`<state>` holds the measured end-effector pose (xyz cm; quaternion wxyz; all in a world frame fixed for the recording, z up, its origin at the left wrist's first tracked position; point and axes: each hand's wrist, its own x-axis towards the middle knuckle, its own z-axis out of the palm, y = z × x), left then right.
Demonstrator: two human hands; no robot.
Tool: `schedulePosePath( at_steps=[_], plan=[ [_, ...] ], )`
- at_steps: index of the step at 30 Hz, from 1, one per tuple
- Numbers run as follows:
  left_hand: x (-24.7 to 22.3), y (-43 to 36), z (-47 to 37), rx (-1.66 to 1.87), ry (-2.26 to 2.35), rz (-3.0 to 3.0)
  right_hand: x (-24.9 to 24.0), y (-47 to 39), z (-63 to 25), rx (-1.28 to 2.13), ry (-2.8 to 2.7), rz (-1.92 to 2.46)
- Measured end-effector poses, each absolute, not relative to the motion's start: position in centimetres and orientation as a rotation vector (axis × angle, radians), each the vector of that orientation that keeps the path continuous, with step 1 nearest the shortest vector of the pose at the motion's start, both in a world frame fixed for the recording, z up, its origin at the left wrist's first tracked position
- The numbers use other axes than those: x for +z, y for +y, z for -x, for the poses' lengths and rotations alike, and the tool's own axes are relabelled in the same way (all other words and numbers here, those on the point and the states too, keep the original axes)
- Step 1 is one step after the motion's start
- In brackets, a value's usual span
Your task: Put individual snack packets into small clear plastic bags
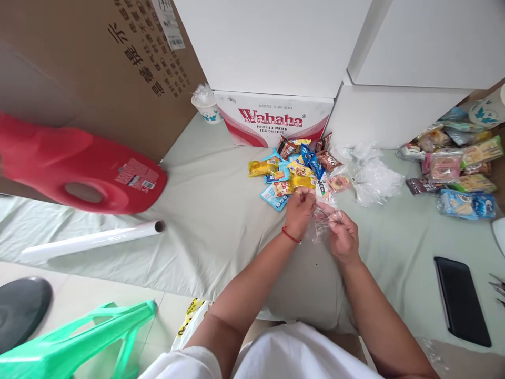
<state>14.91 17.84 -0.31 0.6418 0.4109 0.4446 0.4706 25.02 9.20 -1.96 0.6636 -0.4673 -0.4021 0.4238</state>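
Observation:
A clear plastic bag (320, 223) is stretched between my two hands over the covered table. My left hand (300, 210), with a red cord at the wrist, pinches one side of it. On the other side, my right hand (342, 234) is closed on the bag too. Just beyond my fingers lies a pile of small wrapped snacks (300, 167) in yellow, blue, brown and white packets. To the right of that pile sits a heap of crumpled clear plastic bags (374, 176).
A Wahaha carton (276, 118) and white boxes (272, 42) stand behind. More snack packs (445, 163) lie right, above a black phone (462, 300). Left are a red jug (79, 163), a white tube (94, 239) and a paper cup (208, 108); a green stool (79, 337) stands below.

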Motion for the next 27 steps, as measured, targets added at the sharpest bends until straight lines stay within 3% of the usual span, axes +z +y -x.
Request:
schedulePosePath(
  at_steps=[6, 20, 27],
  plan=[
    [-0.9, 15.6, -13.4, 1.059, 0.904, -0.778, -1.4, 9.8, -25.4, 1.196, -0.599, 0.963],
    [-1.9, 14.9, -8.0, 1.061, 1.034, -0.87, -2.7, 10.6, -28.5, 1.25, -0.365, 0.858],
    [0.1, 13.3, -1.9, 0.925, 0.728, -0.849, -1.8, 10.1, -30.6, 1.282, -0.337, 0.781]
  ],
)
